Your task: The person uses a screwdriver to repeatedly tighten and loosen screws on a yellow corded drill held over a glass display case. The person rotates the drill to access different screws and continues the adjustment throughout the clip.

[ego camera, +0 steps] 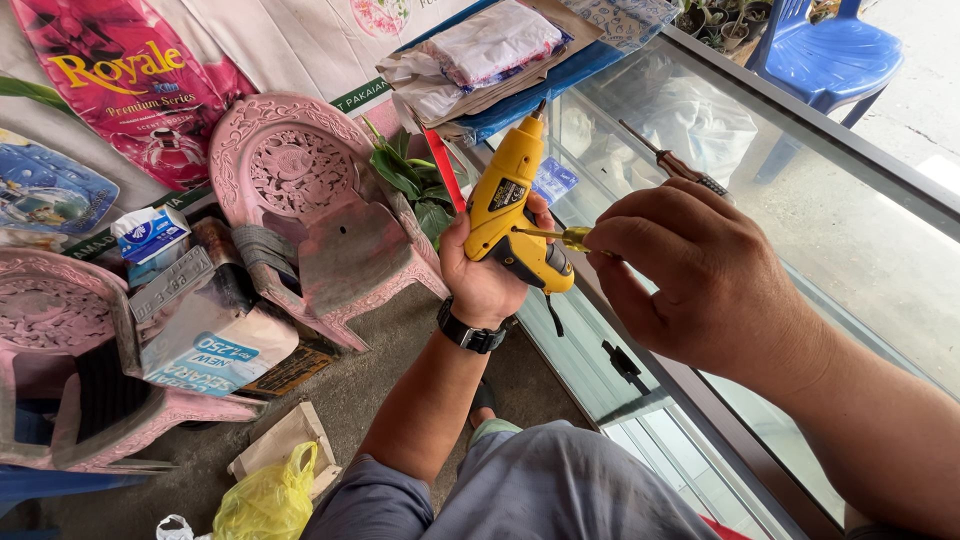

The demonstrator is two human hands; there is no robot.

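Observation:
My left hand (482, 275) grips a yellow and black cordless drill (511, 210), its nose pointing up and away. A black watch (470, 332) sits on that wrist. My right hand (690, 275) holds a small screwdriver with a yellow-green handle (560, 237), its shaft laid against the side of the drill body. Both hands hover over the near edge of a glass display counter (800, 230). A second screwdriver with a dark handle (672, 160) lies on the glass just behind my right hand.
Two pink plastic chairs (310, 210) stand on the floor at left, one loaded with boxes and cartons (215, 345). A yellow plastic bag (268, 495) lies below. Folded cloth and paper packets (490, 50) sit on the counter's far end; a blue chair (835, 55) stands beyond.

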